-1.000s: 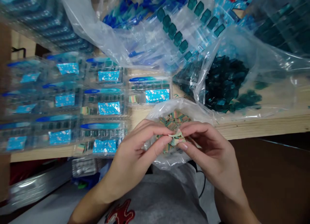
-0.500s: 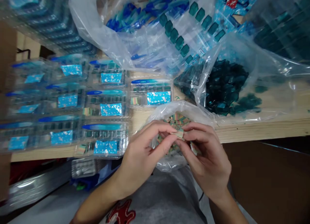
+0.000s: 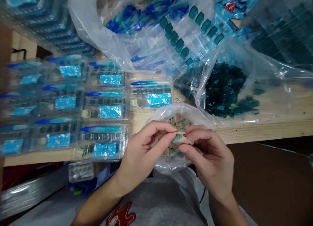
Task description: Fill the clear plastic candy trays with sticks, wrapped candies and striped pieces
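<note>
My left hand [image 3: 145, 154] pinches small striped pieces [image 3: 181, 139] in yellow, green and pink between thumb and fingertips. From the other side, my right hand [image 3: 211, 157] grips the same pieces with its thumb and curled fingers. Both hands are held just over a clear plastic bag [image 3: 168, 113] on the table edge. Many loose striped pieces [image 3: 181, 121] of the same kind fill this bag, partly hidden by my hands. To the left lies a clear blister tray [image 3: 151, 95] with a blue pen-like stick, dark green pieces, striped pieces and a blue patterned packet.
More filled blister trays [image 3: 104, 130] lie in rows at left, below a tall stack of trays [image 3: 49, 27]. Behind are a bag of blue sticks [image 3: 146, 11] and a bag of dark green pieces [image 3: 222, 86]. Blue packets [image 3: 239, 11] lie at the back right. The wooden table [image 3: 264, 126] ends near my body.
The pieces between my fingertips now show more of their striped faces and look fanned apart. My right thumb and fingers have shifted slightly. The view has moved a little.
</note>
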`<state>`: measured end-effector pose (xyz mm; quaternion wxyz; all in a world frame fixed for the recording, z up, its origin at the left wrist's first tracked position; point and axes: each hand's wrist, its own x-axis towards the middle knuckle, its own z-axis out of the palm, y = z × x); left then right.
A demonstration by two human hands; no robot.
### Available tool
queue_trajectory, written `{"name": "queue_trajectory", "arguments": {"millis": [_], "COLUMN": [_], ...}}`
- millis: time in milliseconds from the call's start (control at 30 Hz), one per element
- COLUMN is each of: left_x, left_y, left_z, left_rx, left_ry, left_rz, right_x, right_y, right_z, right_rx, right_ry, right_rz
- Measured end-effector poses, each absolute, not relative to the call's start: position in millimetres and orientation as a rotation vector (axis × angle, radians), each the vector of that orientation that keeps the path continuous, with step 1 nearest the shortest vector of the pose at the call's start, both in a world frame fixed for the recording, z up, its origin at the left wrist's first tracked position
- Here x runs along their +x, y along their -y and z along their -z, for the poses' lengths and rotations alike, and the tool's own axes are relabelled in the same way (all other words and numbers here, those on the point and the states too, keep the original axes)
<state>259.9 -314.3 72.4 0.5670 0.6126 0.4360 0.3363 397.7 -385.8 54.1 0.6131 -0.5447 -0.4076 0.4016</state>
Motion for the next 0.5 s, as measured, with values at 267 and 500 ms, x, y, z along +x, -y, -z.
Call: {"name": "queue_trajectory", "arguments": {"millis": [267, 500], "left_x": [254.6, 255.2], "left_y": [310.7, 307.4], "left_z": [-73.3, -73.1], "left_rx": [1.425, 1.421], "left_ry": [-0.984, -0.966], "left_rz": [-0.675, -0.591], "right_x": [395.6, 402.5], "right_y": [383.7, 385.4], "right_z": [-49.7, -57.4], "right_rx": [-1.351, -1.262], "right_ry": [0.993, 0.864], "right_rz": [-0.771, -1.041]}}
